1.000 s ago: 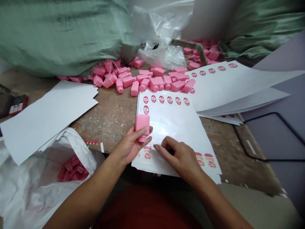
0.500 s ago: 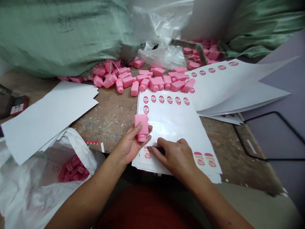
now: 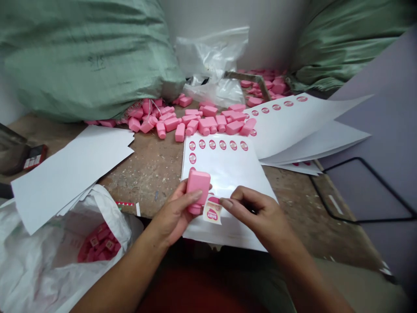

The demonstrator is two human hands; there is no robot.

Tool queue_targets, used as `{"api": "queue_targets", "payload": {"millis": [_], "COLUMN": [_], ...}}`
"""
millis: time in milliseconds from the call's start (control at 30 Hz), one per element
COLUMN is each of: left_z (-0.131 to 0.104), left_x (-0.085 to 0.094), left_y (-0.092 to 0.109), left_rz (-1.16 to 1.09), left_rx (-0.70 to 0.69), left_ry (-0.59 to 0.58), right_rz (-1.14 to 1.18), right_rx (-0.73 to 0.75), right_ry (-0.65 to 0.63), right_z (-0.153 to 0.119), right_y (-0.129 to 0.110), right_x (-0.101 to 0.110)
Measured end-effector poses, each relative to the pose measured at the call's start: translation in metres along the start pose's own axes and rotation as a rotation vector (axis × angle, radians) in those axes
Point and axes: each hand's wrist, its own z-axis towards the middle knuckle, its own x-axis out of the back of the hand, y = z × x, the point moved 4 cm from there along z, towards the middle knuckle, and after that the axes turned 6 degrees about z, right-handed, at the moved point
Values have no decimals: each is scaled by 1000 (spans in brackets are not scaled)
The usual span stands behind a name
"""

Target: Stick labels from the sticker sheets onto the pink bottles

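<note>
My left hand (image 3: 177, 211) is closed around a small pink plastic bottle (image 3: 199, 184), its neck pointing down towards me. Between the thumb and fingers of my right hand (image 3: 256, 211) is the edge of a label sticker (image 3: 213, 210), printed pink and cream with the word BABY. The sticker hangs just right of the bottle's neck; whether they touch, I cannot tell. Beneath both hands lies a white sticker sheet (image 3: 228, 167) with oval pink stickers along its top and left edge. Any tool in my right palm is hidden.
Loose pink bottles (image 3: 208, 124) lie behind the sheet, beside a green sack (image 3: 97, 61). Blank white sheets (image 3: 74, 161) are at left, above a white bag (image 3: 107, 204) holding labelled bottles. More sticker sheets (image 3: 293, 126) and a black metal frame (image 3: 361, 221) stand right.
The label sticker has come off the sheet and is now in my right hand, lifted beside the bottle. My left hand has tilted the bottle and brought it slightly lower. The view has shifted.
</note>
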Motion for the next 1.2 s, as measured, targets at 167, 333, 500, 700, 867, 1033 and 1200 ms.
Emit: {"api": "queue_targets", "payload": {"millis": [167,333,500,700,867,1033,1200], "left_z": [-14,-14,-15,-14,-17,-18,-19], "left_x": [-14,-15,-15,-16,-15,-14,-13], "left_y": [-6,-10,-11,-13,-14,-16,-18], "left_rz": [-102,-97,-95,-110,-54,53,73], "left_rx": [56,79,76,77,57,58,99], "left_ry": [-59,-60,-70,-96,-84,-42,22], "right_rz": [10,-20,-37,-58,-99,-336,-513], "right_rx": [35,20,0,-5,-6,191,287], "right_ry": [23,-3,3,3,10,127,374], "right_z": [3,5,8,9,9,4,2], "right_y": [-3,2,7,8,8,3,4], "right_x": [0,0,1,1,1,2,17]}}
